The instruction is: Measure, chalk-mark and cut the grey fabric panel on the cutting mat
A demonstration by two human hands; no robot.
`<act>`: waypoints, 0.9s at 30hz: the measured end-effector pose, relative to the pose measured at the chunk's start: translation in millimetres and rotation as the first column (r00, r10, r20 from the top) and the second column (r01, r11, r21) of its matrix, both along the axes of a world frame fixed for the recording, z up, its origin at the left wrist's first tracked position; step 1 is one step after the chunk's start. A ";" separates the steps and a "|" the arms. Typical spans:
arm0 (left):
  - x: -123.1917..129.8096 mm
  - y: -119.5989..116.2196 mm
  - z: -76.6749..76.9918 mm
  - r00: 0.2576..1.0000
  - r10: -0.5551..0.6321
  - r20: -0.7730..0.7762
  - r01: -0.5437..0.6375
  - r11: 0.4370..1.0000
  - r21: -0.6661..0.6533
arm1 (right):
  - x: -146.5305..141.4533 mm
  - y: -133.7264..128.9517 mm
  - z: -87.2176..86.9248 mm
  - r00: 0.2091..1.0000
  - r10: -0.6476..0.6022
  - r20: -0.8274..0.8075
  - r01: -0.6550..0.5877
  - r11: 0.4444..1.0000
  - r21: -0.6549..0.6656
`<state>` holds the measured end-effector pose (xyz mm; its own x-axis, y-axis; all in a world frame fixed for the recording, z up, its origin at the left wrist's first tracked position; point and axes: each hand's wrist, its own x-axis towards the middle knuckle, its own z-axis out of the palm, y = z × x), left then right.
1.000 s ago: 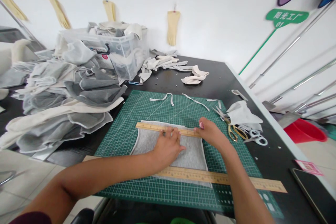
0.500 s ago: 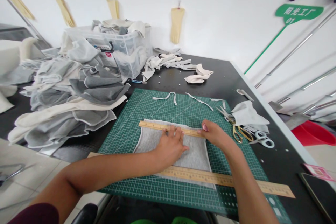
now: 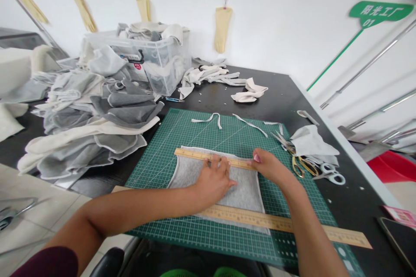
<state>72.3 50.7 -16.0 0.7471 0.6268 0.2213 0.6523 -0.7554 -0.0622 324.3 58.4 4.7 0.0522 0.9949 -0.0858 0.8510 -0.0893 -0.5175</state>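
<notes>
A grey cloth piece [image 3: 243,188] lies on the green cutting mat [image 3: 156,151]. Across its far edge rests a short wooden ruler [image 3: 191,153], and a longer wooden ruler [image 3: 279,222] crosses its near edge. My left hand [image 3: 216,179] lies spread on the cloth, its fingertips on the short ruler. At that ruler's right end my right hand [image 3: 266,163] is closed, thumb and fingers pinching the end by the cloth's corner. Thin cloth strips [image 3: 249,125] lie farther back on the mat.
Gold-handled scissors [image 3: 299,166] and white-handled scissors [image 3: 333,174] lie right of the mat beside scraps [image 3: 313,140]. A cloth heap [image 3: 97,108] and clear bin [image 3: 162,58] stand at left. A phone [image 3: 398,242] lies at the right edge.
The view has shifted slightly, so the scene sits a little farther right. Both hands keep their places on the short ruler and cloth.
</notes>
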 end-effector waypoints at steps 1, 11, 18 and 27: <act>-0.1 0.0 0.1 1.000 -0.001 0.000 0.001 1.000 -0.002 | -0.2 -0.1 0.4 1.000 0.003 -0.002 -0.003 1.000 0.003; -0.9 -1.0 1.5 1.000 0.006 -0.004 -0.006 1.000 0.000 | 0.0 -0.8 0.4 1.000 0.004 -0.024 -0.004 1.000 0.023; -1.1 -0.7 3.0 1.000 0.007 -0.004 -0.007 1.000 -0.017 | 1.1 -0.4 -1.4 0.999 0.019 -0.028 -0.018 1.000 0.025; -1.6 -0.9 3.8 1.000 0.010 0.008 -0.010 1.000 -0.024 | 2.9 -0.3 -3.4 0.999 0.029 -0.039 -0.029 0.999 0.015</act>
